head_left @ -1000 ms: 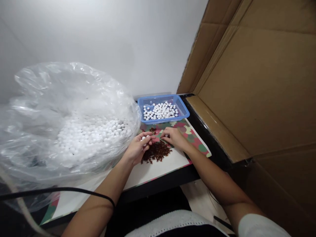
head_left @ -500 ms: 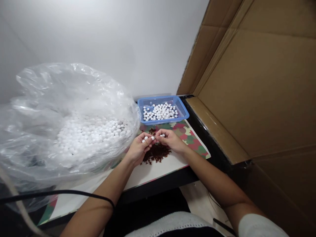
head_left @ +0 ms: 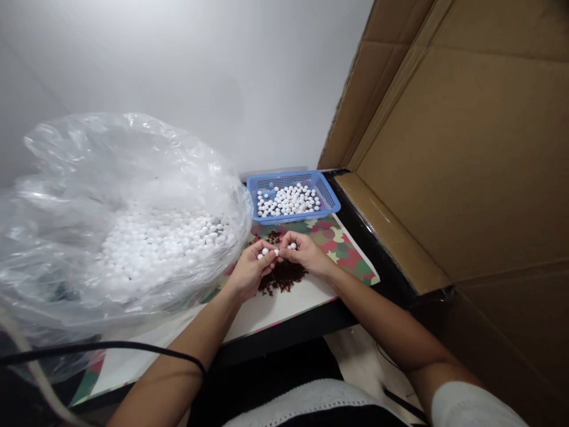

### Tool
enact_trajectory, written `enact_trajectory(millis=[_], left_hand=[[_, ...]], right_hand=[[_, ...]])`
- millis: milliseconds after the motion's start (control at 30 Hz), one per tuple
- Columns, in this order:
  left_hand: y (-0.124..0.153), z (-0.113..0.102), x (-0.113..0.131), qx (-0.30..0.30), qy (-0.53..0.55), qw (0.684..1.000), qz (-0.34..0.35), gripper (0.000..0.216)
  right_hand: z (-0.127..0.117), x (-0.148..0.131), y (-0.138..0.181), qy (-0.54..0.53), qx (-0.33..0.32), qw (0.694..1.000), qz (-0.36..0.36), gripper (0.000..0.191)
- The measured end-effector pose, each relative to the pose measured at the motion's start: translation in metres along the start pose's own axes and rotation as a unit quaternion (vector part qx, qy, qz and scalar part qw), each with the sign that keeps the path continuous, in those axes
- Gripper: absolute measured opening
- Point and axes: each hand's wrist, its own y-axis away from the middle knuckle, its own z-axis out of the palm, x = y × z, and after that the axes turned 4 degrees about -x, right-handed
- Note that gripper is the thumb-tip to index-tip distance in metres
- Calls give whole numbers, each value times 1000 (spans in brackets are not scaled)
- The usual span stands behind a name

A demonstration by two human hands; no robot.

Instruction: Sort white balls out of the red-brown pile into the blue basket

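My left hand (head_left: 252, 268) is closed on several small white balls (head_left: 265, 251), with one pinched at its fingertips. Close against it, my right hand (head_left: 306, 254) is also closed, and a white ball (head_left: 292, 246) shows at its curled fingers. The fingertips of both hands meet around the ball in the middle; whether the right fingers also pinch some small part there is too small to tell. Below the hands lies a loose heap of small dark reddish-brown pieces (head_left: 283, 279), partly covered by the fingers.
A large clear plastic bag (head_left: 133, 139) full of white balls stands at the left. Behind the hands sits a blue basket (head_left: 296, 219) holding white balls. Tall cardboard (head_left: 480, 148) borders the right side. A black cable (head_left: 111, 345) crosses by my left forearm.
Both hands stay together over the brown heap. The middle ball at the fingertips has shifted slightly, and the fingers have changed position a little.
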Motion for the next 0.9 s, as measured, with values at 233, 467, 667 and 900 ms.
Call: enact_trajectory(millis=[233,467,667,900], left_hand=[[0,-1,2,-16,-12,1000,-10,30],[-4,1,2,4,-3,1000,-13,34],[-5,-4,5,43,46,997,-46,33],[-2,-7,6,-6,34,998,-57,29]], right_hand=[[0,0,0,-70,-21,997,4,42],[3,-4,-2,-75,-22,997,-4,35],[-40,-4,4,-68,-10,996,56,27],[-69,-4,13,280,-138,950,29,18]])
